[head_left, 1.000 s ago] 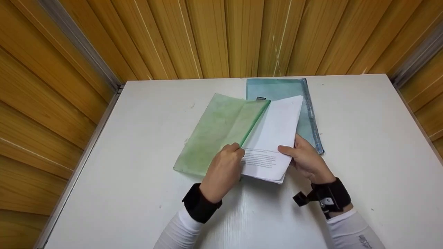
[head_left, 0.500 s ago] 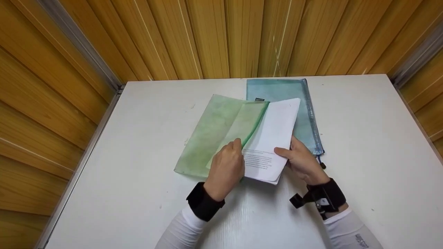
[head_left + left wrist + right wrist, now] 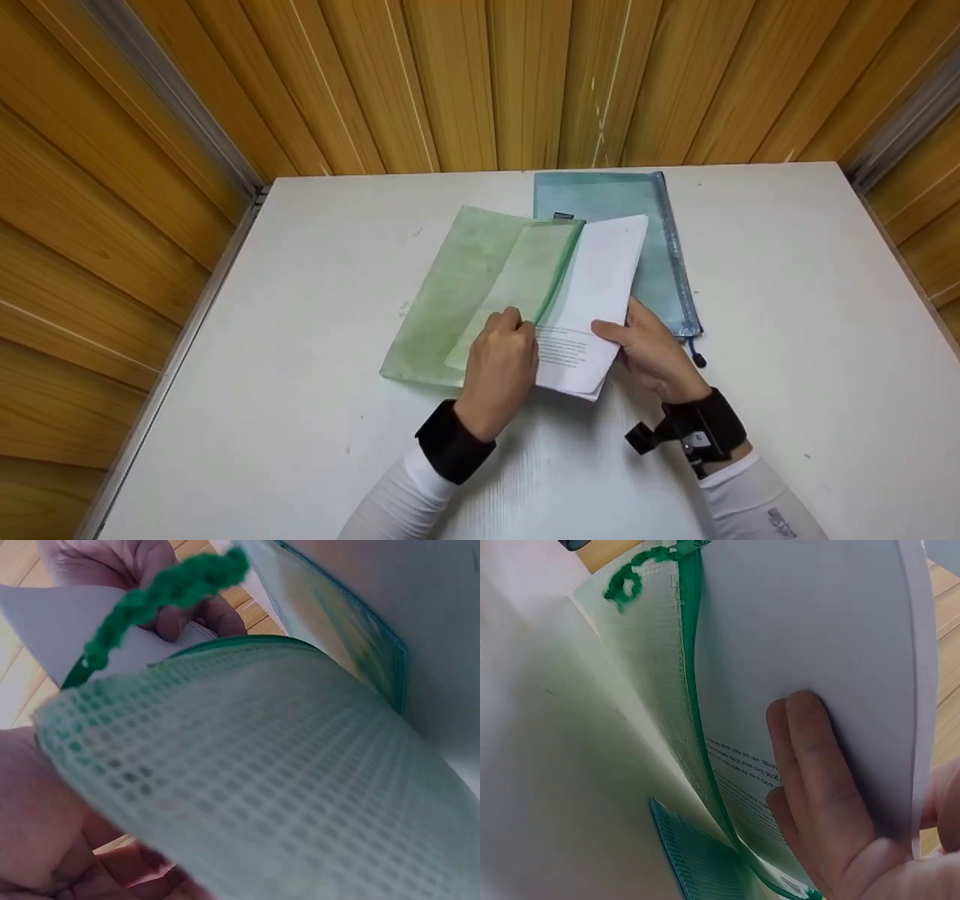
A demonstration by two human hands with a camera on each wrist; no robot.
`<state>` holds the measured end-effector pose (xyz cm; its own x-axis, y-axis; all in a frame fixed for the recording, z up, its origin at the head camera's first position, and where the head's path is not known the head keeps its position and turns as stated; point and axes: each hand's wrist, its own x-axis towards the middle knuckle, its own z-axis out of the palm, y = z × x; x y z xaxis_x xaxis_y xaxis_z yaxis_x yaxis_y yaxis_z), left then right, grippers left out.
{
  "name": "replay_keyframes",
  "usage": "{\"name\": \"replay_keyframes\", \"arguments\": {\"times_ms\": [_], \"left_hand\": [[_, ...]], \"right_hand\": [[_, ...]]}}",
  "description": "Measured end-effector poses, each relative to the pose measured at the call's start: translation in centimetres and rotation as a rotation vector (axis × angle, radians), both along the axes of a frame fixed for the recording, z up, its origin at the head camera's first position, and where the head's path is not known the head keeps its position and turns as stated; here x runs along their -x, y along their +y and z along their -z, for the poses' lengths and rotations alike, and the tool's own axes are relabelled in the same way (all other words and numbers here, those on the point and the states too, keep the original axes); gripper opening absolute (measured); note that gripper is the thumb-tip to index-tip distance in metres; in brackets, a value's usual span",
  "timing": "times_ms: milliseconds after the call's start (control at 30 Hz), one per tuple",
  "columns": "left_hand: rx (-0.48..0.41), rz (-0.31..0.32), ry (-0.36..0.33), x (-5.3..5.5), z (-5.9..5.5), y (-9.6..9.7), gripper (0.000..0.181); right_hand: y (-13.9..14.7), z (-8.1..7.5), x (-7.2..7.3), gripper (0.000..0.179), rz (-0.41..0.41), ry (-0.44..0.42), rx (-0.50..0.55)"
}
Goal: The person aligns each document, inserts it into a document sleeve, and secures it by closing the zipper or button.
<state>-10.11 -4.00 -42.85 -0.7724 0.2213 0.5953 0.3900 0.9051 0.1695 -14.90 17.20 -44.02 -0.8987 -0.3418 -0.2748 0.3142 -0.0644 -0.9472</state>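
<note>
A translucent green zip pouch (image 3: 450, 292) lies tilted over the table, its zip edge facing right. My left hand (image 3: 496, 371) grips that edge near the lower end. A stack of white printed papers (image 3: 606, 262) sits partly inside the pouch; its right part sticks out of the opening. My right hand (image 3: 660, 354) holds the papers by the right edge, thumb on top and fingers underneath. Up close, the left wrist view shows the pouch's mesh (image 3: 255, 757) and a green zip cord (image 3: 161, 596). The right wrist view shows fingers (image 3: 817, 765) against the paper's underside.
A blue zip pouch (image 3: 600, 191) lies flat at the back of the white table (image 3: 300, 337), partly under the papers. Its zip pull (image 3: 698, 358) hangs off the lower right corner. Wood-patterned panels (image 3: 450, 82) stand behind and beside the table.
The papers and my right hand have shifted slightly left, so less paper shows outside the green pouch. My left hand has moved slightly right along with the zip edge. The blue pouch's zip pull came into view.
</note>
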Motion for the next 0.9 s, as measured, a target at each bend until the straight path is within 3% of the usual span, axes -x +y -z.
{"name": "replay_keyframes", "arguments": {"times_ms": [400, 900], "left_hand": [[0.123, 0.025, 0.039, -0.8, -0.2, 0.6, 0.015], [0.094, 0.082, 0.026, -1.5, -0.9, 0.7, 0.016]], "right_hand": [[-0.1, 0.5, 0.2, 0.067, -0.012, -0.013, -0.006], [-0.6, 0.9, 0.4, 0.063, -0.063, -0.032, 0.032]]}}
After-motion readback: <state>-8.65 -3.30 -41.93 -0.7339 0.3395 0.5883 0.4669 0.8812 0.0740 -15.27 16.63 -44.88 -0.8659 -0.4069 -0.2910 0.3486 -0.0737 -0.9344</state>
